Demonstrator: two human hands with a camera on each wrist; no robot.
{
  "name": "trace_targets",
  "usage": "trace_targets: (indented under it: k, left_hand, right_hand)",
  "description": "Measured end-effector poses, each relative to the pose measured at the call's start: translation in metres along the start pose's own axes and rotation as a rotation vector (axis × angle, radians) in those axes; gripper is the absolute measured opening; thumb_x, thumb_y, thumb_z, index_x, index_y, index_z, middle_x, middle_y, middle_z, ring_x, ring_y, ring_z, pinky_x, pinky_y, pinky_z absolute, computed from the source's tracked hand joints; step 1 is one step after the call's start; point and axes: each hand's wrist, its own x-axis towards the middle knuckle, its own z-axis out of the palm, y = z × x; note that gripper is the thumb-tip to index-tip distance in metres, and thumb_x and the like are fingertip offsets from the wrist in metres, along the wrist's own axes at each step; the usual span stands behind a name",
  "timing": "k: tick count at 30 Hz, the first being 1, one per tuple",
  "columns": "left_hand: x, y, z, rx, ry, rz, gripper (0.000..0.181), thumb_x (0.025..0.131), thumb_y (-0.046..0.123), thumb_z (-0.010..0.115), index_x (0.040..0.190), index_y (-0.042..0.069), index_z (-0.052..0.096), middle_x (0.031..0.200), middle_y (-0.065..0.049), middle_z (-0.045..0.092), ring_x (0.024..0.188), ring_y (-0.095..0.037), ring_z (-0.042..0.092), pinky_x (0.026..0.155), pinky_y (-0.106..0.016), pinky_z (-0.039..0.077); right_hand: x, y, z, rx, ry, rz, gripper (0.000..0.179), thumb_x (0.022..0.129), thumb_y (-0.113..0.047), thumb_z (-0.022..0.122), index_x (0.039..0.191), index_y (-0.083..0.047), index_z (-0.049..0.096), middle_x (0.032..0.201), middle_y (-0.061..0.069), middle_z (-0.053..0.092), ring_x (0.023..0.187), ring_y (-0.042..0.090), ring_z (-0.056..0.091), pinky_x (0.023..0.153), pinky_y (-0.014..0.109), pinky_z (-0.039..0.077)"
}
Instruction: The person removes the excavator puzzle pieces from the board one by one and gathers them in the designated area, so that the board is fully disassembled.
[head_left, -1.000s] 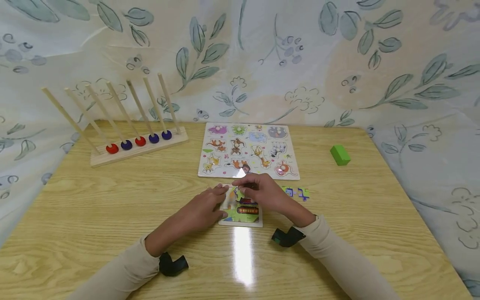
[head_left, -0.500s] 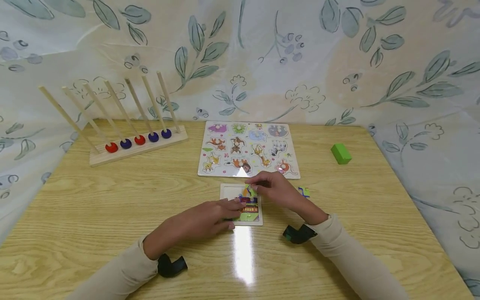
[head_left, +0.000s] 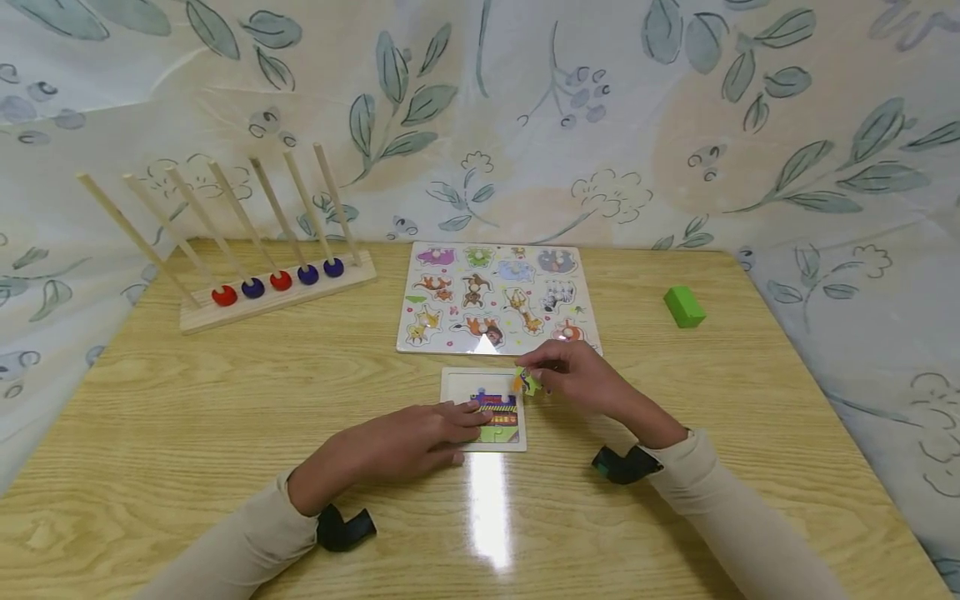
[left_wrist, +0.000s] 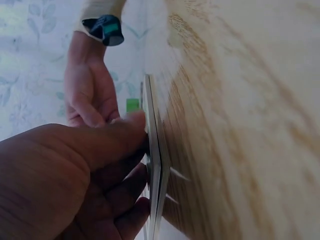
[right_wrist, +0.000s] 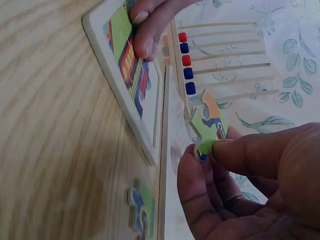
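A small jigsaw tray (head_left: pixel 461 383) lies on the table, its lower part filled with joined jigsaw pieces (head_left: pixel 501 417) showing a tracked vehicle. My left hand (head_left: pixel 408 437) rests on these pieces, fingers stretched over them. In the left wrist view the fingers of my left hand (left_wrist: pixel 75 175) lie along the tray's edge (left_wrist: pixel 156 165). At the tray's upper right corner, my right hand (head_left: pixel 588 383) pinches a green and orange jigsaw piece (right_wrist: pixel 212 120) between thumb and fingers, off the tray. Another jigsaw piece (right_wrist: pixel 143 207) lies loose on the table, mostly hidden by the right hand in the head view.
Just behind the tray lies an animal peg puzzle board (head_left: pixel 495 283). A wooden peg stand (head_left: pixel 300 293) with red and blue beads stands at the back left. At the right sits a green block (head_left: pixel 684 307). A patterned cloth (head_left: pixel 480 108) hangs behind the table.
My right hand has lifted the pinched jigsaw piece from the tray and moved right with it. My left hand has slid right, from the tray's left edge onto the joined pieces.
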Motion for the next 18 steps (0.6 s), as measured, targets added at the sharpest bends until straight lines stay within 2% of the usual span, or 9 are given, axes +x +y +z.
trace_targets:
  k: [5, 11, 18]
  left_hand:
    - [0.001, 0.0, -0.001, 0.056, -0.01, 0.003, 0.039, 0.102, 0.011, 0.051, 0.141, 0.009, 0.053, 0.15, 0.001, 0.042, 0.139, -0.019, 0.033, 0.109, -0.039, 0.034]
    - [0.0, -0.001, -0.002, 0.062, -0.017, 0.017, 0.038, 0.103, 0.01, 0.049, 0.14, 0.007, 0.053, 0.15, 0.0, 0.041, 0.139, -0.021, 0.034, 0.11, -0.039, 0.032]
    - [0.001, -0.001, -0.002, 0.066, -0.021, 0.031, 0.037, 0.103, 0.007, 0.048, 0.139, 0.006, 0.054, 0.149, -0.001, 0.042, 0.139, -0.024, 0.035, 0.11, -0.041, 0.033]
  right_hand:
    - [-0.005, 0.006, -0.009, -0.039, -0.026, 0.015, 0.018, 0.095, 0.002, 0.059, 0.108, 0.003, 0.071, 0.104, 0.01, 0.069, 0.089, 0.021, 0.063, 0.073, 0.026, 0.052]
    - [-0.013, 0.015, -0.015, -0.095, -0.082, 0.006, 0.017, 0.093, 0.005, 0.06, 0.104, 0.001, 0.072, 0.102, 0.008, 0.07, 0.088, 0.019, 0.062, 0.073, 0.025, 0.051]
    - [-0.02, 0.019, -0.017, -0.085, -0.164, 0.004, 0.019, 0.092, 0.008, 0.059, 0.105, 0.003, 0.072, 0.098, 0.007, 0.067, 0.09, 0.02, 0.061, 0.074, 0.025, 0.052]
